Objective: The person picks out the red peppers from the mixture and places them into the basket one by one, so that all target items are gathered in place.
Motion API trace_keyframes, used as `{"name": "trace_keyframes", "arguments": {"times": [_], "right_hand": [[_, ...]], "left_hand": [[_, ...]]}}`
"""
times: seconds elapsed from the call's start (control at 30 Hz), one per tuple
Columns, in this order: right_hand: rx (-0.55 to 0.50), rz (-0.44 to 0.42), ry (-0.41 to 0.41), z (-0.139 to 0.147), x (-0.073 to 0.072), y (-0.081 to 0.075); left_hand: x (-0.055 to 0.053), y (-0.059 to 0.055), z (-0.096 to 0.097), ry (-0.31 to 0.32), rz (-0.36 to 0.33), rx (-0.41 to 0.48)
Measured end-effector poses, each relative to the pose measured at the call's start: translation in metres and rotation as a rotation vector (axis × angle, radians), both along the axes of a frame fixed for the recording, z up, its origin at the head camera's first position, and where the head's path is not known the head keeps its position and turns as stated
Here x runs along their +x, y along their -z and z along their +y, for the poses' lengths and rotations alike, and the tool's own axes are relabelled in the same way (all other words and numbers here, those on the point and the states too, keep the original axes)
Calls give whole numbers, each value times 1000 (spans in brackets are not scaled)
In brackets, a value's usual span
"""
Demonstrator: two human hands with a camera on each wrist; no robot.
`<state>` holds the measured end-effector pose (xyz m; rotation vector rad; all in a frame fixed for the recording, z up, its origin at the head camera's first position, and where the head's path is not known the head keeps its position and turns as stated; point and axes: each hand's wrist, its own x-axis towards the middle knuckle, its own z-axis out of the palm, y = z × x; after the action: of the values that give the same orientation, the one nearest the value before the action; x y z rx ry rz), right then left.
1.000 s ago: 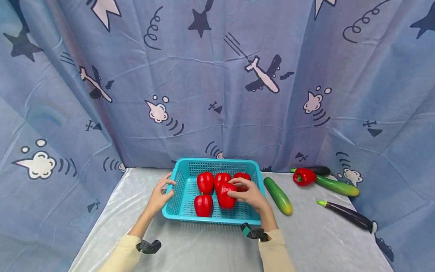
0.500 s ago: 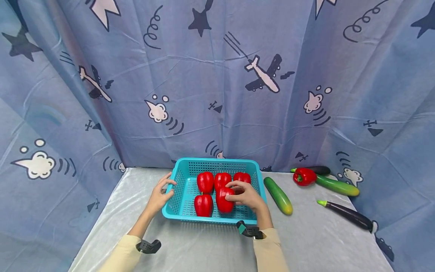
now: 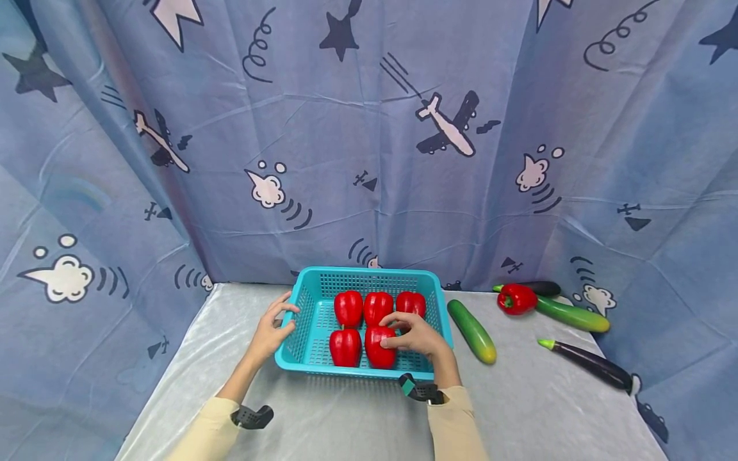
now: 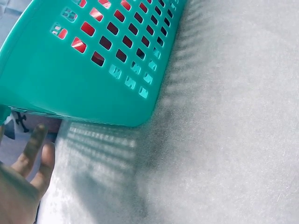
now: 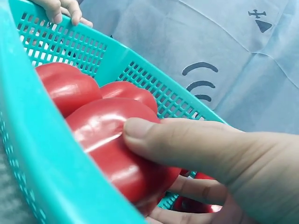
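Observation:
A turquoise plastic basket (image 3: pixel 369 373) stands on the table in the head view, with several red bell peppers inside. My right hand (image 3: pixel 416 334) grips one bell pepper (image 3: pixel 380 347) at the front of the basket, the thumb on top of it in the right wrist view. To its left sits another bell pepper (image 3: pixel 345 348); behind are a bell pepper (image 3: pixel 348 310), a bell pepper (image 3: pixel 378 307) and a bell pepper (image 3: pixel 411 302). At the left end my left hand (image 3: pixel 271 330) holds the basket's rim, its fingertips reaching over it in the right wrist view.
Right of the basket lies a green cucumber-like vegetable (image 3: pixel 473 333). Farther right are a red bell pepper (image 3: pixel 516 299), a second green vegetable (image 3: pixel 571 315), a dark eggplant (image 3: pixel 544 289) and a long eggplant (image 3: pixel 590 366). A patterned blue curtain (image 3: pixel 369 192) hangs behind the table.
My right hand has lowered the bell pepper toward me and slightly left, into the front row beside the other pepper. The left hand has stayed at the rim.

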<state>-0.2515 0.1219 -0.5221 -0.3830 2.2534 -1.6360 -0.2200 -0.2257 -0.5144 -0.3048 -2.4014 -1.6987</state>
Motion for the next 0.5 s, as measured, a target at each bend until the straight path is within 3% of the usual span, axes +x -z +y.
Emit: {"name": "trace_keyframes", "arguments": {"times": [0.2, 0.5], "right_hand": [[2, -62, -15, -2, 1, 0], [30, -41, -10, -5, 0, 2]], "left_hand": [[1, 0, 1, -2, -8, -5], [2, -2, 0, 0, 2, -10]]}}
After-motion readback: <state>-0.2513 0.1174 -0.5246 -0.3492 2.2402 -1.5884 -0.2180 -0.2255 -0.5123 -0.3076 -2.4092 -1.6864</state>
